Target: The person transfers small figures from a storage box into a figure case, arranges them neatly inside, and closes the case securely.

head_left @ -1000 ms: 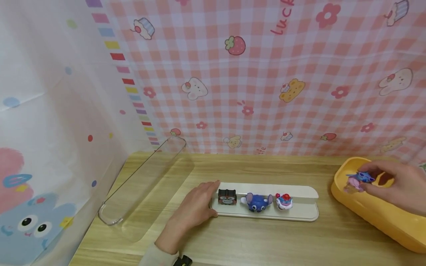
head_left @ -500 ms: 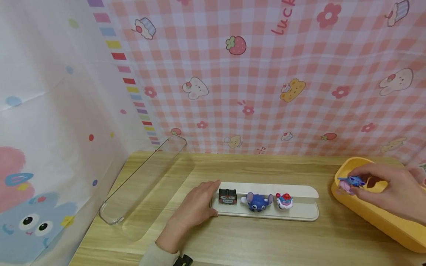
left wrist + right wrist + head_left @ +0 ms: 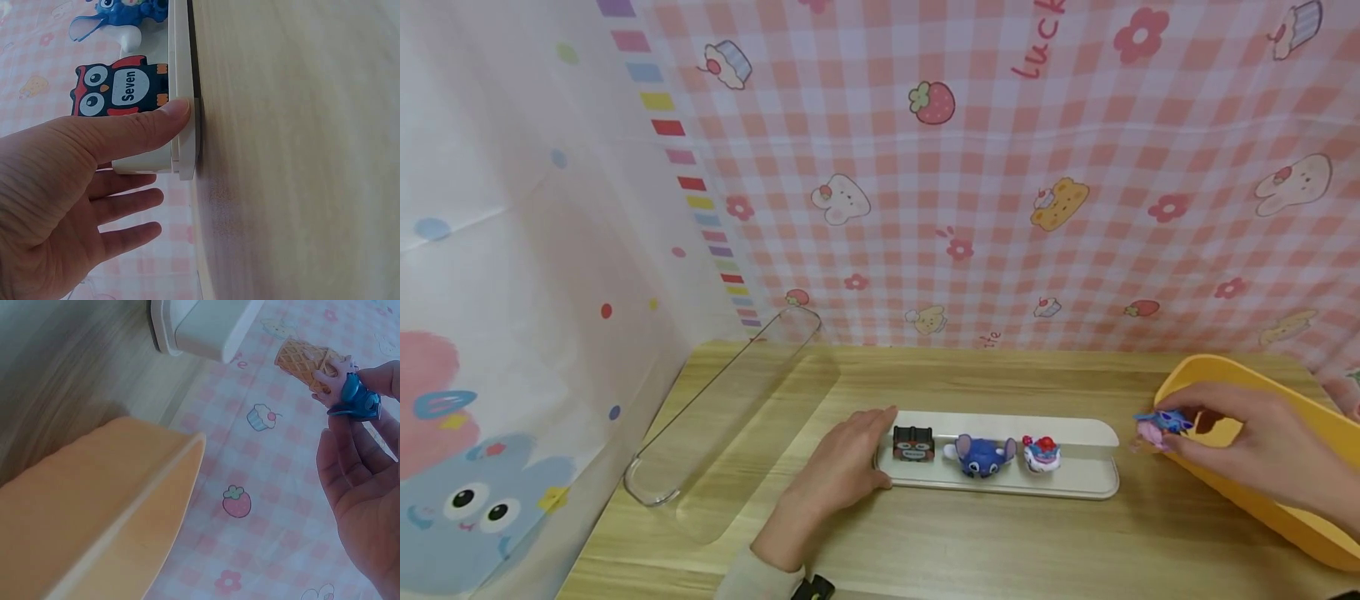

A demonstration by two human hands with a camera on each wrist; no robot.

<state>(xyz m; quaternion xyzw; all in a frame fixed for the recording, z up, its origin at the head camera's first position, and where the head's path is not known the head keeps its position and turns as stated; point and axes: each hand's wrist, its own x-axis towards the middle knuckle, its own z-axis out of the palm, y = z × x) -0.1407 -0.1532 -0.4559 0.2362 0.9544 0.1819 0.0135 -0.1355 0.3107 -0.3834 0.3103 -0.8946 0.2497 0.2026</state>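
Note:
My right hand (image 3: 1255, 442) pinches a small ice-cream-cone figurine (image 3: 1161, 428) between thumb and fingers, just left of the yellow bin's near end. The right wrist view shows its tan waffle cone (image 3: 306, 362) pointing away from the fingers, with pink ice cream and a blue creature on top. My left hand (image 3: 835, 467) grips the left end of a white stepped display stand (image 3: 1086, 482), its thumb on the front edge. Along the stand sit an owl figure (image 3: 122, 87) marked "Seven", a blue big-eared figure (image 3: 981, 457) and a white figure with red top (image 3: 1042, 455).
The yellow bin (image 3: 1247, 504) stands on the right of the wooden table (image 3: 1000, 550). A clear plastic cover (image 3: 658, 500) lies slanted at the left. Behind, a pink checked cloth (image 3: 895, 275) hangs along the table's back edge.
My right hand has carried the ice-cream-cone figurine leftward from over the yellow bin to past its end. The left hand and the stand have stayed in place.

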